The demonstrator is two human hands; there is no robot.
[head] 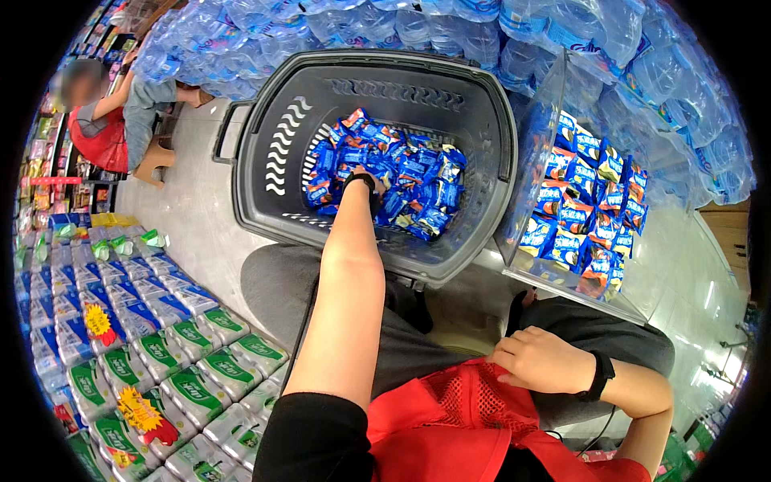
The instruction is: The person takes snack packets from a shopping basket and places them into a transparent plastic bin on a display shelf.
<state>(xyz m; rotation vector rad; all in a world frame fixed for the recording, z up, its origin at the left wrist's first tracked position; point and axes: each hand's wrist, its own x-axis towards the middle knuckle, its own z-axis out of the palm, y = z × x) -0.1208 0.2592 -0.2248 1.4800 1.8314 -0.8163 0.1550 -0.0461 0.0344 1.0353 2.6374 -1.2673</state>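
Observation:
A dark grey plastic shopping basket (238,175) stands before me, holding many small blue snack packets (421,165) in a loose heap. Into this heap reaches my left hand (372,179), its fingers partly hidden among the packets; whether it grips one is unclear. My right hand (530,361) lies with bent fingers at the hem of my red vest (446,410), over my lap; nothing separate shows in it. Right of the basket, a clear plastic bin (578,290) holds similar blue packets (566,247), stacked in rows.
Shrink-wrapped water bottles (361,27) are piled beyond the basket and at the right. Wrapped packs with green and blue labels (193,388) cover the lower left. A person (99,120) in a red vest sits on a low stool (153,161) beside shelves at the upper left.

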